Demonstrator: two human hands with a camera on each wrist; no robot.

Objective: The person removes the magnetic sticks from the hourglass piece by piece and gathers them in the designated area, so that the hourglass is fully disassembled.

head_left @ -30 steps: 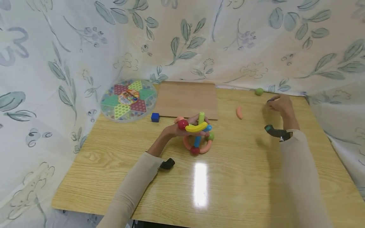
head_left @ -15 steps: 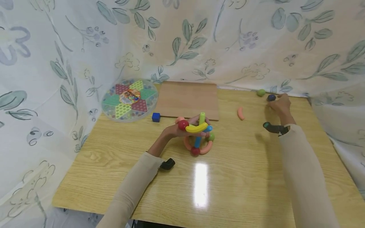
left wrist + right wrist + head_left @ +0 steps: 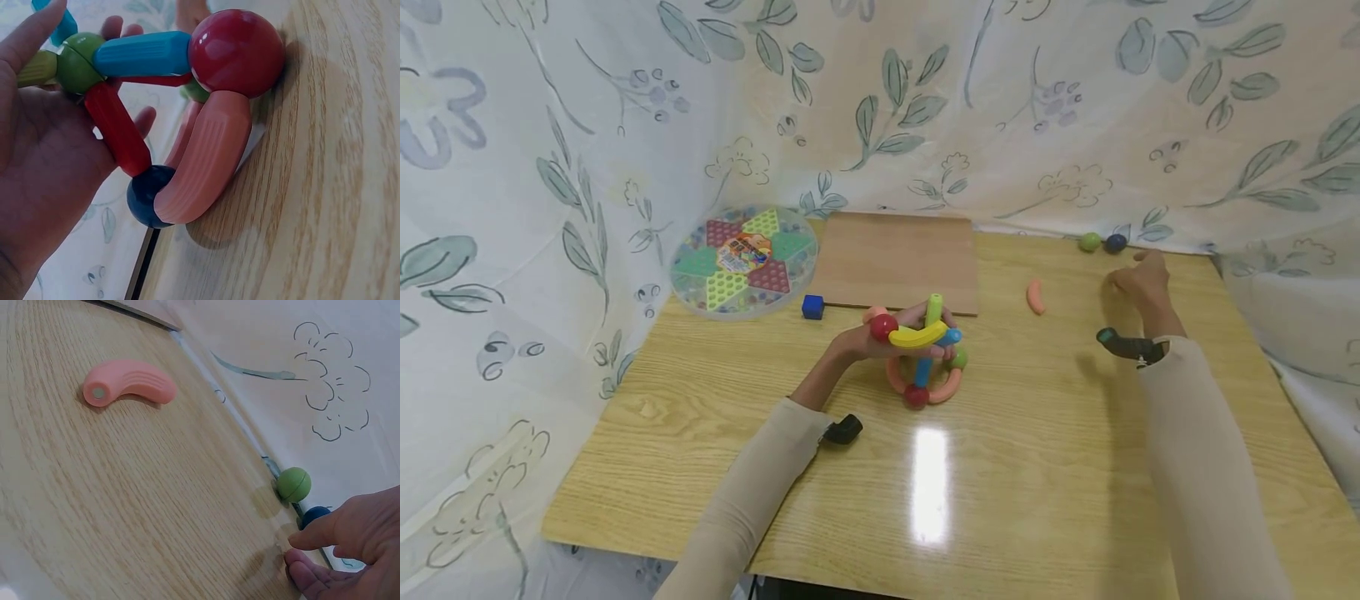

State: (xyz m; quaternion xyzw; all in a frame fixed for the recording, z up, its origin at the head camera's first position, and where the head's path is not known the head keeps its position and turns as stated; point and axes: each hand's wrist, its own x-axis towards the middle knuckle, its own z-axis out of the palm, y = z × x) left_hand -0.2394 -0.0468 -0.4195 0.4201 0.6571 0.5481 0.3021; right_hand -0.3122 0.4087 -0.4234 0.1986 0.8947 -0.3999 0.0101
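My left hand (image 3: 853, 343) holds a toy built of magnetic balls and rods (image 3: 922, 372). Its lower ring of salmon curved rods (image 3: 209, 156) and balls, one a big red ball (image 3: 236, 53), is down at the tabletop. A yellow curved rod (image 3: 917, 336) crosses its upper part. Palm and thumb lie alongside a green ball (image 3: 81, 62), with the other fingers partly hidden behind the rods. Over the back right of the table, my right hand (image 3: 1148, 279) has nothing between thumb and fingers (image 3: 303, 575). Just beyond it sits a dark blue ball (image 3: 1116, 243) beside a green ball (image 3: 1089, 242).
A loose salmon curved rod (image 3: 1035, 297) lies between the hands on the wooden table (image 3: 1037, 467). Behind the toy is a flat brown board (image 3: 898, 258), with a blue cube (image 3: 812, 307) at its front left corner. Farther left stands a round clear case (image 3: 692, 292). Patterned cloth (image 3: 970, 108) borders the back.
The dark blue ball has left my right hand's fingers and moved back toward the cloth, beside the green ball. My left hand keeps its hold on the toy.
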